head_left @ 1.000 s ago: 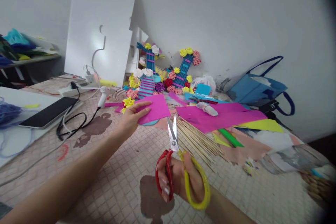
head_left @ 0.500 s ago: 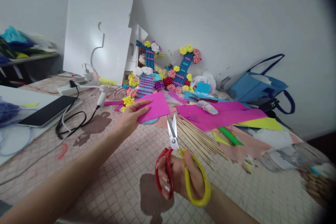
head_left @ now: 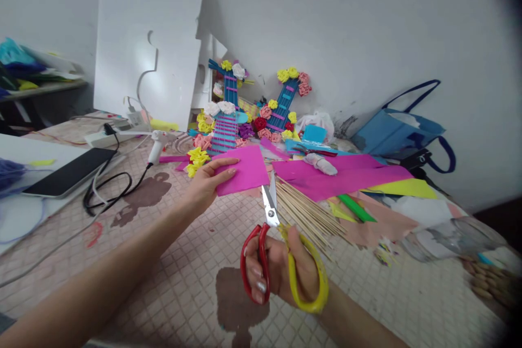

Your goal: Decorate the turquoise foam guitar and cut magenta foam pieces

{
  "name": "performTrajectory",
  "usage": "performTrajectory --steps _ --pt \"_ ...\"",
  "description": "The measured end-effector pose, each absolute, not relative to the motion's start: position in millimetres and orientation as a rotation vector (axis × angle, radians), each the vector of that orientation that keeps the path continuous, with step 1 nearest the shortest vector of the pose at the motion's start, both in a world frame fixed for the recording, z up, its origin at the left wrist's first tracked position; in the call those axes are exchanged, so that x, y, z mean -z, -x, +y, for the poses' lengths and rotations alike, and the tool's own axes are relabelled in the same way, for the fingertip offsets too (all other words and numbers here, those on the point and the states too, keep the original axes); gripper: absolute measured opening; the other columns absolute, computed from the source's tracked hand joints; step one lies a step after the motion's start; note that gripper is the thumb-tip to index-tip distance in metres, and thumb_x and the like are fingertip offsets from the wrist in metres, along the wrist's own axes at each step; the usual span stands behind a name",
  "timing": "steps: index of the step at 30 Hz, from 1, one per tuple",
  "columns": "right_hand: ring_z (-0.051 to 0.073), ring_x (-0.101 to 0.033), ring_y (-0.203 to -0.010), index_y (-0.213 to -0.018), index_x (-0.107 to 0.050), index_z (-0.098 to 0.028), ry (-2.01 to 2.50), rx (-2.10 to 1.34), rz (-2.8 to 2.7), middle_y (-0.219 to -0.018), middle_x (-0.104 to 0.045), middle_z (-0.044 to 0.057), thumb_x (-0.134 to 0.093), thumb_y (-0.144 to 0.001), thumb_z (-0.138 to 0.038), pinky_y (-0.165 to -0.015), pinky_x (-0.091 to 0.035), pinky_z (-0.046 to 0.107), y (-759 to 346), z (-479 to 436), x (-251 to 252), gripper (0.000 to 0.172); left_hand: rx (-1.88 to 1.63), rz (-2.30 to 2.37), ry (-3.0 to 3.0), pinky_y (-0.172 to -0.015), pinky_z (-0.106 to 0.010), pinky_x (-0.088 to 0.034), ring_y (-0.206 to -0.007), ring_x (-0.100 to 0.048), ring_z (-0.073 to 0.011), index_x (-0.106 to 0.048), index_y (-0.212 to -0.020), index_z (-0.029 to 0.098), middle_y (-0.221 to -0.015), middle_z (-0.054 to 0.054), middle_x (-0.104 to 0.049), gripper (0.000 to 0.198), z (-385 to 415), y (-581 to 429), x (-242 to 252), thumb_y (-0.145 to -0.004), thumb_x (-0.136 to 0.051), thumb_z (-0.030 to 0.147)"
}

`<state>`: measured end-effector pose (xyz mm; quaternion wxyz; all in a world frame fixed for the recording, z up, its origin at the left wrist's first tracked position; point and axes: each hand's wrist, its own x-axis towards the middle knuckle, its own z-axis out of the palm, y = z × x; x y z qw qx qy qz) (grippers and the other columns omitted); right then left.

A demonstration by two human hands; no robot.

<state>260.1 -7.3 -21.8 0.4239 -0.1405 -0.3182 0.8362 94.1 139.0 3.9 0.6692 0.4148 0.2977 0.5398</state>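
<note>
My left hand point(head_left: 212, 179) pinches the left side of a magenta paper square point(head_left: 247, 171), thumb on top, holding it above the table. In my right hand point(head_left: 277, 266) is a pair of scissors point(head_left: 271, 209) with one red and one yellow handle, my fingers through the loops. The blades stand parted and point away from me. One blade tip is at the square's lower right corner; I cannot tell whether it touches. Thin wooden sticks point(head_left: 310, 212) lie just right of the blades.
Magenta sheets point(head_left: 342, 174) and a green strip point(head_left: 356, 207) lie to the right, before a blue bag point(head_left: 402, 130). Flower-decorated stick crafts point(head_left: 224, 133) stand at the back. At left are a white glue gun point(head_left: 158, 147), its black cable and a dark phone-like slab point(head_left: 71, 172).
The magenta square has shifted slightly right and down, toward the scissors. The scissor blades have closed a little and now meet its corner area. The view has turned slightly.
</note>
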Motion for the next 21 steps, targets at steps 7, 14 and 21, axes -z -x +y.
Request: performTrajectory --steps 7,14,21 --pt "0.011 -0.047 -0.057 -0.098 -0.057 -0.011 0.393 -2.08 -0.815 -0.075 -0.049 0.003 -0.026 -0.08 -0.078 -0.052 -0.041 0.025 -259.5 -6.6 17.5 0.076 -1.199 0.692 -0.946 -0.057 -0.017 -0.051 -0.062 -0.062 -0.0076 -0.072 -0.092 0.019 -0.085 -0.001 -0.07 0.038 135.8 -94.5 -4.6 -0.055 -0.084 0.018" --pt "0.012 -0.047 -0.054 -0.093 -0.058 -0.011 0.391 -2.04 -0.861 -0.069 -0.046 0.001 -0.022 -0.08 -0.078 -0.051 -0.039 0.026 -261.3 -4.5 17.8 0.077 -1.201 0.669 -0.936 -0.055 -0.015 -0.051 -0.059 -0.061 -0.006 -0.072 -0.089 0.019 -0.08 0.001 -0.069 0.037 137.3 -95.8 -3.3 -0.054 -0.085 0.018" --pt "0.01 -0.041 -0.046 -0.089 -0.056 -0.014 0.414 -2.075 -0.806 -0.057 -0.041 -0.004 -0.023 -0.08 -0.079 -0.05 -0.037 0.026 -263.7 -5.7 17.4 0.073 -1.223 0.68 -0.944 -0.056 -0.015 -0.051 -0.061 -0.06 -0.0058 -0.072 -0.089 0.019 -0.082 0.0 -0.069 0.037 139.3 -95.4 -2.2 -0.054 -0.085 0.017"
